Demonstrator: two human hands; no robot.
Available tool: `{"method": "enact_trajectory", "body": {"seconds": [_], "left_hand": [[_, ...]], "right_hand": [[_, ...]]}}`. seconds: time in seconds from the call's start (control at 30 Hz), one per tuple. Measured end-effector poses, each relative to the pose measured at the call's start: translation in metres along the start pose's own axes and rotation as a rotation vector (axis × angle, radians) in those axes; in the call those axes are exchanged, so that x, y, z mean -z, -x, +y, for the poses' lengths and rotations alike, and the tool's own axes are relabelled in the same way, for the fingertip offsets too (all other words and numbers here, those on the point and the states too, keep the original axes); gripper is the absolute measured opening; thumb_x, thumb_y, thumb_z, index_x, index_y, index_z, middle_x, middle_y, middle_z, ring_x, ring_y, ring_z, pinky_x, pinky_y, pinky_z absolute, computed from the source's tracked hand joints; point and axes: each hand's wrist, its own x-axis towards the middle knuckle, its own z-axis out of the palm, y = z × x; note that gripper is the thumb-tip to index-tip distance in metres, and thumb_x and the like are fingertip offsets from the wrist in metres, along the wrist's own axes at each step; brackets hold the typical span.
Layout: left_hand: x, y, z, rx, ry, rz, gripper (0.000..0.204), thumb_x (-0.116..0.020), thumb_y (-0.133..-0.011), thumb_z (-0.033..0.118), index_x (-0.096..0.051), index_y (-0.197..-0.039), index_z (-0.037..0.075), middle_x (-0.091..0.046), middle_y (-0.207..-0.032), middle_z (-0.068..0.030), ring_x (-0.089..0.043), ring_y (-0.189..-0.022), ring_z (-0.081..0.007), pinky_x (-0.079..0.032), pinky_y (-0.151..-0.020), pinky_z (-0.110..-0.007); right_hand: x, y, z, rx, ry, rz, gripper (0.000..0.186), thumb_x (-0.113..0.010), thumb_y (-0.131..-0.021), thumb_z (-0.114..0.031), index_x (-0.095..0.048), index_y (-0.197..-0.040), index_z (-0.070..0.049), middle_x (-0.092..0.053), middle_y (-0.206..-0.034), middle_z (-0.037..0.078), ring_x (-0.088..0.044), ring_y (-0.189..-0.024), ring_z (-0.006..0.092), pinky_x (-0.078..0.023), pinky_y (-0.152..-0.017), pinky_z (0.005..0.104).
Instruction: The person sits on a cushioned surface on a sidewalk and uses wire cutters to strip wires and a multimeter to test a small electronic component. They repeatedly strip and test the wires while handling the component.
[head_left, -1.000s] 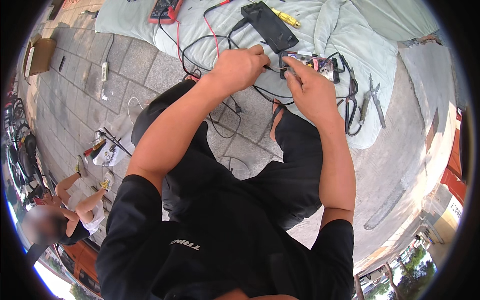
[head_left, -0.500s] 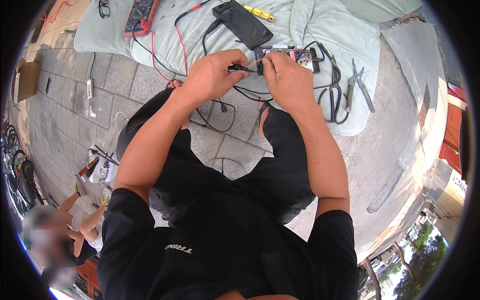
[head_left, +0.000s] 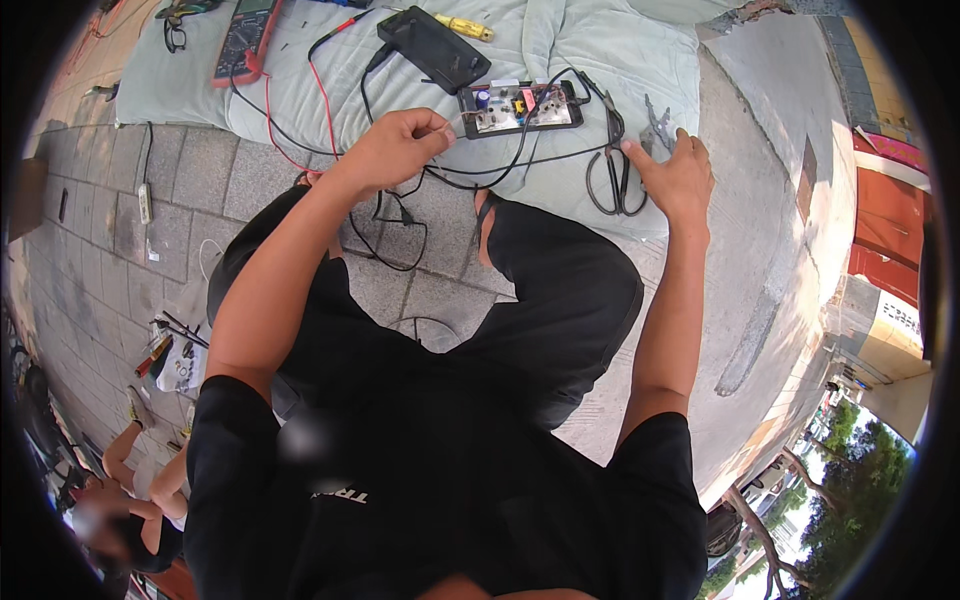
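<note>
Near the left end of an opened black device with a bare circuit board (head_left: 521, 108), my left hand (head_left: 400, 148) is closed in a pinch. A thin wire seems to run from the board to its fingertips, which partly hide it. Black cable (head_left: 470, 186) loops beneath that hand and crosses toward the right. My right hand (head_left: 680, 180) is open, fingers spread, over the handles of grey pliers (head_left: 656, 122), which it partly covers. Its thumb points at black-handled scissors (head_left: 612, 180) just left; whether they touch I cannot tell.
A pale green padded cloth (head_left: 300, 110) lies under everything. On it are a red multimeter (head_left: 246, 42) with leads, a black casing (head_left: 434, 48) and a yellow tool (head_left: 464, 27). A power strip (head_left: 144, 203) lies on the paving. Another person (head_left: 150, 520) sits at lower left.
My right hand has left the wire at the device and moved right to the pliers, opening. My left hand stays pinched near the board's left end. The view has shifted.
</note>
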Motion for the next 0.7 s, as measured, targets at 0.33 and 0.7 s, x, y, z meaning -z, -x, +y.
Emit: {"method": "enact_trajectory", "body": {"seconds": [0.33,0.7], "left_hand": [[0.004,0.001,-0.012,0.014,0.116,0.05,0.025,-0.069,-0.102,0.025,-0.071,-0.118,0.006,-0.067,-0.099,0.001,-0.056,-0.089,-0.0083,-0.047,-0.079,-0.027],[0.0,0.001,-0.007,0.018,0.08,0.128,0.028,-0.067,-0.103,0.028,-0.071,-0.118,0.005,-0.068,-0.097,-0.0001,-0.058,-0.09,-0.0088,-0.048,-0.082,-0.027]], "right_hand": [[0.008,-0.035,0.052,-0.271,-0.583,-0.416,0.081,-0.07,-0.083,-0.044,-0.057,-0.139,0.013,-0.068,-0.125,0.022,-0.066,-0.112,0.0311,-0.05,-0.098,0.0397],[0.026,0.103,-0.08,-0.064,-1.446,-0.748,0.029,-0.063,-0.095,-0.008,-0.062,-0.122,0.004,-0.068,-0.102,0.007,-0.065,-0.088,0.0127,-0.052,-0.079,0.028]]}}
